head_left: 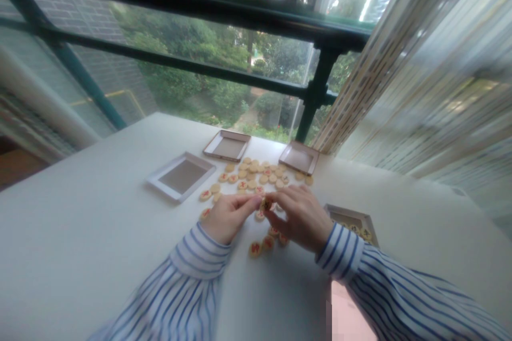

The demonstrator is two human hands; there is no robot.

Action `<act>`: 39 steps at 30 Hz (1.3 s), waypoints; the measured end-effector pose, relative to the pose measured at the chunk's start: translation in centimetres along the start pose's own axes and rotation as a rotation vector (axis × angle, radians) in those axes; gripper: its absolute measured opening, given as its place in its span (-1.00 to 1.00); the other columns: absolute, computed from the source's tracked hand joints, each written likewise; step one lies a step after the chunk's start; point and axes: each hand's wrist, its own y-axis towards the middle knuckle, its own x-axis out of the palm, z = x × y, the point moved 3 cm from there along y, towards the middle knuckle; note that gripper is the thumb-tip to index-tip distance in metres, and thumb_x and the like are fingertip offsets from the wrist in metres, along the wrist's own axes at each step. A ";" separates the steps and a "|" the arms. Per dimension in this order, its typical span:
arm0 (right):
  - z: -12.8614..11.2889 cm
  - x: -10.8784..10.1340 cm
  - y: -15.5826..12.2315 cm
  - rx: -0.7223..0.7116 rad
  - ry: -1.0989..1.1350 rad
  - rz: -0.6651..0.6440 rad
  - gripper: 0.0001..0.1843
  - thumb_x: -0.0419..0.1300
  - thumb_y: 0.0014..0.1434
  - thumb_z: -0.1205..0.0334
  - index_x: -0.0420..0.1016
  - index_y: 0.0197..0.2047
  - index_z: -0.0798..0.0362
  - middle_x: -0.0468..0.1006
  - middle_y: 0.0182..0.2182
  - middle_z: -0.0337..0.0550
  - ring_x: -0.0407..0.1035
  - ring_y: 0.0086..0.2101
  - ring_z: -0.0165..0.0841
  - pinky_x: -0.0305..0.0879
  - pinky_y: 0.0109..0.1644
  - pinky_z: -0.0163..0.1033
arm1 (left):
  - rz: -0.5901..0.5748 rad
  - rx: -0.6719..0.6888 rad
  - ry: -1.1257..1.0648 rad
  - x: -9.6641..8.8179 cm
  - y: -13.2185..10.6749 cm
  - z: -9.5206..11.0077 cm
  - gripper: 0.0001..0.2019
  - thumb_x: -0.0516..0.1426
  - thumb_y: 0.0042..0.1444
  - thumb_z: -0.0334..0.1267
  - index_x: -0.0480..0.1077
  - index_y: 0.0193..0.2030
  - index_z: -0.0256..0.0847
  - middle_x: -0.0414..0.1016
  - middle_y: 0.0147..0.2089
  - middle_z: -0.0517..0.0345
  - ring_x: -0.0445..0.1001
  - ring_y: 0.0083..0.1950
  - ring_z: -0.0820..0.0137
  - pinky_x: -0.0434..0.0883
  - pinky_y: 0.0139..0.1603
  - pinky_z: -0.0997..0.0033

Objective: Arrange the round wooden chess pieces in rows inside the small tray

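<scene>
My left hand (230,216) and my right hand (298,216) meet over the middle of the table, fingertips nearly touching. Between them is a round Chinese chess piece (266,204) with a dark character, tilted up on edge. My left thumb and forefinger pinch its left side, and my right thumb and fingers close round its right side. Beneath and around the hands lie loose pieces, some with red characters (255,249), others plain side up (251,176). At right, partly hidden by my right wrist, a shallow box (370,221) holds several pieces with dark characters.
Three shallow box parts stand toward the back: a left one (156,184), a middle one (227,145) and a right one (299,157). The white table (100,213) ends at a window with a dark green railing (192,66). A string curtain (372,58) hangs at right.
</scene>
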 end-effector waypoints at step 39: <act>3.3 0.9 -0.8 0.012 -0.149 -0.342 -0.72 0.09 0.07 0.02 0.46 -0.25 0.00 0.48 -0.31 -0.11 0.28 -0.26 -0.30 -0.07 -0.17 -0.15 | 0.181 0.073 0.398 0.2 0.3 -1.5 -0.65 0.06 0.07 -0.08 0.43 -0.09 -0.21 0.53 -0.12 0.07 0.50 -0.15 0.33 0.46 -0.15 0.35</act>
